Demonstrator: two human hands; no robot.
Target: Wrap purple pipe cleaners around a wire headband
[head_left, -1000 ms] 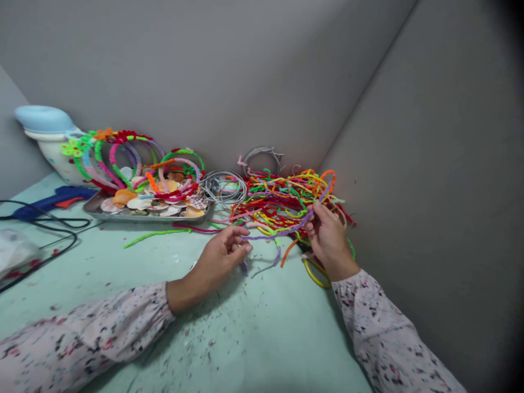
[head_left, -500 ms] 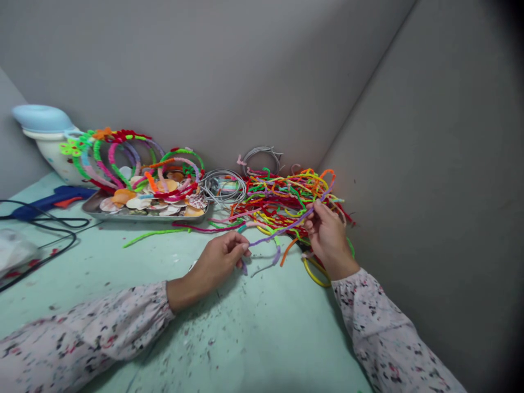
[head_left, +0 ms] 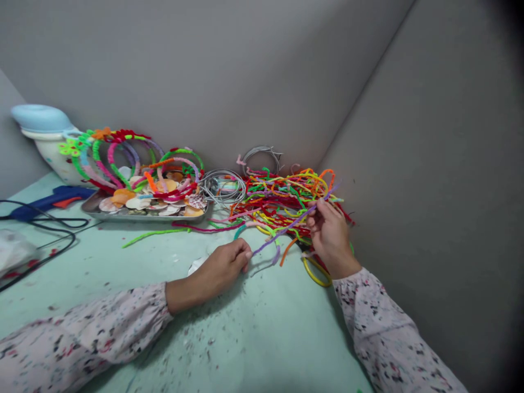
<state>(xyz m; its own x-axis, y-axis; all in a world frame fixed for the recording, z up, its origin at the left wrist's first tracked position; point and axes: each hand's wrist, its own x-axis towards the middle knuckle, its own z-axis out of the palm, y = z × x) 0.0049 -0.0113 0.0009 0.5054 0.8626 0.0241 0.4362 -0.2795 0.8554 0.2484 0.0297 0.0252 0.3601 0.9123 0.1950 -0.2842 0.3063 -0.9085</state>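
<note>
A purple pipe cleaner [head_left: 283, 231] runs between my two hands, stretched almost straight on a slant. My left hand [head_left: 231, 261] pinches its lower end above the table. Higher up and to the right, my right hand [head_left: 327, 232] pinches it near the other end, a short piece sticking out past the fingers. Behind and below it lies a tangled heap of coloured pipe cleaners [head_left: 282, 199]. A curved, multicoloured wrapped piece [head_left: 278, 254] with a bare grey tip rests under the held pipe cleaner. A small white object [head_left: 196, 265] is partly hidden behind my left hand.
A metal tray [head_left: 143, 217] of seashells holds several fuzzy wrapped hoops [head_left: 118, 158]. Wire coils [head_left: 224, 186] lie beside it. At the left are a blue glue gun [head_left: 49, 202] with a black cord and a white vessel with a blue top [head_left: 49, 131]. Grey walls enclose the table.
My left hand has shifted slightly down, and the purple end that hung below its fingers no longer shows. My right hand has moved a little to the right.
</note>
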